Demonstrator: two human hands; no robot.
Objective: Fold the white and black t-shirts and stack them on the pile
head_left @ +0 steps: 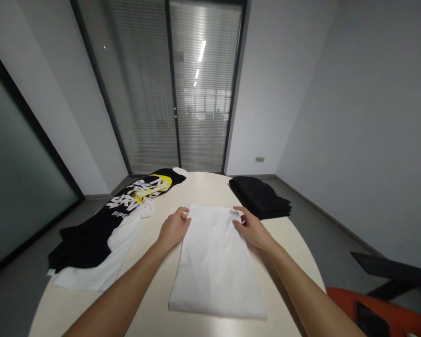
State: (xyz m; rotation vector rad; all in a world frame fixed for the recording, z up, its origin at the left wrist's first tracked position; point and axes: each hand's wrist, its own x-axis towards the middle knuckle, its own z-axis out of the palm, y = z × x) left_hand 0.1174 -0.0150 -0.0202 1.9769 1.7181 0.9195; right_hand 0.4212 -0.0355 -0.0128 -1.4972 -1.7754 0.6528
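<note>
A white cloth garment (215,267), folded into a long flat panel, lies on the pale table (203,185) in front of me. At its far left corner, my left hand (175,227) has its fingers curled round the edge. My right hand (254,227) pinches the far right corner in the same way. Both hands sit on the far end of the cloth, which looks flat and smooth between them. What kind of garment it is cannot be made out from this folded shape.
To the left, a black shirt with white and yellow print (126,206) lies spread over white garments (91,278), reaching the table's edge. A stack of folded black clothes (259,196) stands at the far right. Beyond the right edge is a red chair (382,311) with a black armrest (393,269).
</note>
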